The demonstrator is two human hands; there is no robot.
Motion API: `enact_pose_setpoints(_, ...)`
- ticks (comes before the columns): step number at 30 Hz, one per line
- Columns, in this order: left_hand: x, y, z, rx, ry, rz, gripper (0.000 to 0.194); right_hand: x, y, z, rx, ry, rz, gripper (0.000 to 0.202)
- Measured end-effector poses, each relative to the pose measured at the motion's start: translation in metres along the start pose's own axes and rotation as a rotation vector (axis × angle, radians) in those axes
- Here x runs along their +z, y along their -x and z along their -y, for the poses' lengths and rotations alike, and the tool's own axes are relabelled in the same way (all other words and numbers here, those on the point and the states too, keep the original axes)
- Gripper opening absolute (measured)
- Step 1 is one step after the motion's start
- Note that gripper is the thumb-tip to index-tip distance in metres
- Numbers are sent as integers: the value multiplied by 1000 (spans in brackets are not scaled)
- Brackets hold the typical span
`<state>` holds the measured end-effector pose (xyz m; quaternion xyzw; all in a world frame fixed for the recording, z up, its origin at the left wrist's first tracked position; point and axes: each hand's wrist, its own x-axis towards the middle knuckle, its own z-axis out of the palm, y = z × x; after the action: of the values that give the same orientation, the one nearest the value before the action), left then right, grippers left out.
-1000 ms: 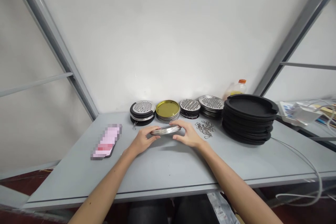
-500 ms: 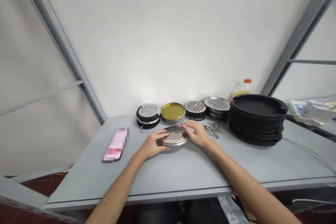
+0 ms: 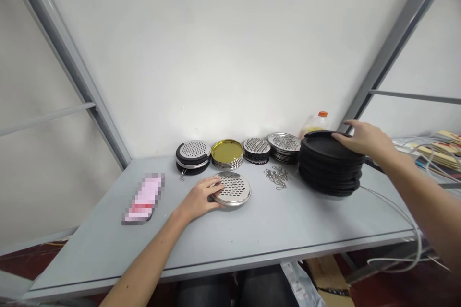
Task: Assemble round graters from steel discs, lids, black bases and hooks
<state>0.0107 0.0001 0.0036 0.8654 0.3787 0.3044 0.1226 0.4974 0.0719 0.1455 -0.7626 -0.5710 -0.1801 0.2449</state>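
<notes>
My left hand [image 3: 202, 196] is closed on the left edge of a round metal grater disc [image 3: 233, 189] with rows of slots, fingers on top and thumb at the near rim. The disc is on or just above the table. My right hand [image 3: 367, 141] is over the right side of a tall stack of round black trays [image 3: 329, 168], its thumb and fingers apart at the top rim. Whether it touches the top tray, I cannot tell. A pile of small wire clips [image 3: 277, 177] lies between the disc and the stack.
Along the wall stand a black-edged grater stack [image 3: 194, 151], gold-coloured lids [image 3: 227, 151], a small grater stack [image 3: 257, 148] and a larger one [image 3: 284, 143]. Behind the trays is an orange-capped bottle [image 3: 317, 122]. A phone [image 3: 146, 197] lies at left, a white cable [image 3: 391, 204] at right.
My right hand has left the grater disc and moved right to the top of the black stack. My left hand still holds the disc. The view has shifted to the right.
</notes>
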Motion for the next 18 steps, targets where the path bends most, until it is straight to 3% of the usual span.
enact_pose_setpoints(2,-1,0,0,-8,-3,-5,58,4,-8,-12,83,22,191,57)
enact_pose_setpoints(4,-2,1,-1,-15,-1,-10,58,7,-11,-19,132,-8,296,46)
enact_pose_setpoints(7,-3,2,-2,-19,-6,-17,58,7,-13,-26,157,-48,293,34)
enact_pose_setpoints(11,-3,2,-2,-37,-22,-24,58,5,-19,-33,146,-45,228,34)
enact_pose_setpoints(18,-4,1,-2,-42,-44,-12,58,18,-28,-39,134,-18,353,47)
